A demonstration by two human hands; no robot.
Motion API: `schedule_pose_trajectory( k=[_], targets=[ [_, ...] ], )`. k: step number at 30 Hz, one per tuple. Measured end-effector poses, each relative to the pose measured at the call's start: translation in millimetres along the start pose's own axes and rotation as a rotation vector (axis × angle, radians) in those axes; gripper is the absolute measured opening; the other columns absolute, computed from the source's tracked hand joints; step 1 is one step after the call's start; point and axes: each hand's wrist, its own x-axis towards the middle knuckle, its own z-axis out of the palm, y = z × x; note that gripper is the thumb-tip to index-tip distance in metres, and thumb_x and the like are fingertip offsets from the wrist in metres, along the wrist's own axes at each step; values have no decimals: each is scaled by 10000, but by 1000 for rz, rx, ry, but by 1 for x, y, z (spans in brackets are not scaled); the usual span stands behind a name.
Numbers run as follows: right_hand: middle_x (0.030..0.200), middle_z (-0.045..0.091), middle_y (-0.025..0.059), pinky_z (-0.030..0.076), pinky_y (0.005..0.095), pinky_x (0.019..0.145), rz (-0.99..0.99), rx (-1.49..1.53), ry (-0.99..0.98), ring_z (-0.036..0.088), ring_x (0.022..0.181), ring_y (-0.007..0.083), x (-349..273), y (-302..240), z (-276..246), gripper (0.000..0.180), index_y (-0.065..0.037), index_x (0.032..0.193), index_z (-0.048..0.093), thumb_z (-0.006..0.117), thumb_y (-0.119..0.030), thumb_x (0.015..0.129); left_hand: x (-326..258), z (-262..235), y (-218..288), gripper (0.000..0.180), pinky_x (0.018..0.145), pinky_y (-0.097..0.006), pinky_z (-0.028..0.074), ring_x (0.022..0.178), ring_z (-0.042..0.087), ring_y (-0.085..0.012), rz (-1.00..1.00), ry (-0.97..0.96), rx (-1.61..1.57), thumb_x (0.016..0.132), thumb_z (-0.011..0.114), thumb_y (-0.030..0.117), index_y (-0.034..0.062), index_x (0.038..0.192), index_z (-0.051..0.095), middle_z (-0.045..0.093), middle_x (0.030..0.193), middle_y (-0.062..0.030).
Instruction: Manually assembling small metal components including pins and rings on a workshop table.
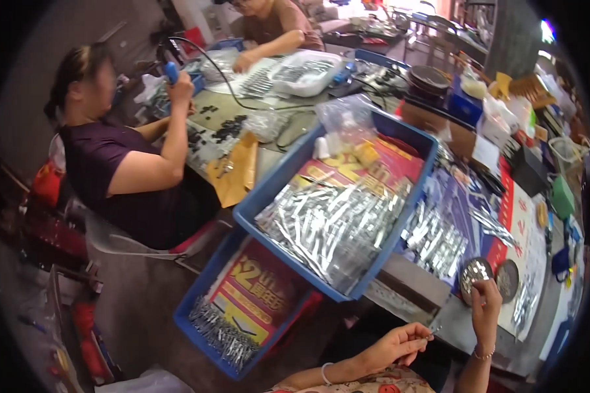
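Note:
My left hand (398,343) is low in the picture and pinches a small silver metal piece (433,331) between thumb and fingers. My right hand (486,306) is raised just to its right and holds a round silvery disc (474,271) by its lower edge. A second, darker round disc (507,280) lies on the table beside it. A pile of small silver parts (434,239) lies on the table above both hands.
A big blue bin (263,194) full of silver parts stands tilted to the left, with another blue bin (196,295) below it. A person in a dark top (111,164) works at left with a blue tool (170,71). Another person (276,26) sits far back.

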Motion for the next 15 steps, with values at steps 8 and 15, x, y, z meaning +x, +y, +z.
schedule_pose_trajectory(
  k=[8,15],
  targets=[
    [730,509,132,399,328,610,-80,58,-23,517,678,262,20,-18,1,16,33,791,523,531,45,786,-10,4,28,194,489,-145,342,549,448,-34,90,58,38,933,513,123,23,1098,490,508,825,-6],
    [737,521,123,410,304,601,-98,95,43,525,663,237,14,-31,-8,24,29,812,540,548,39,791,-21,20,34,157,541,-166,364,567,450,-45,57,39,79,927,508,86,33,1075,514,522,856,-9]
  ],
)
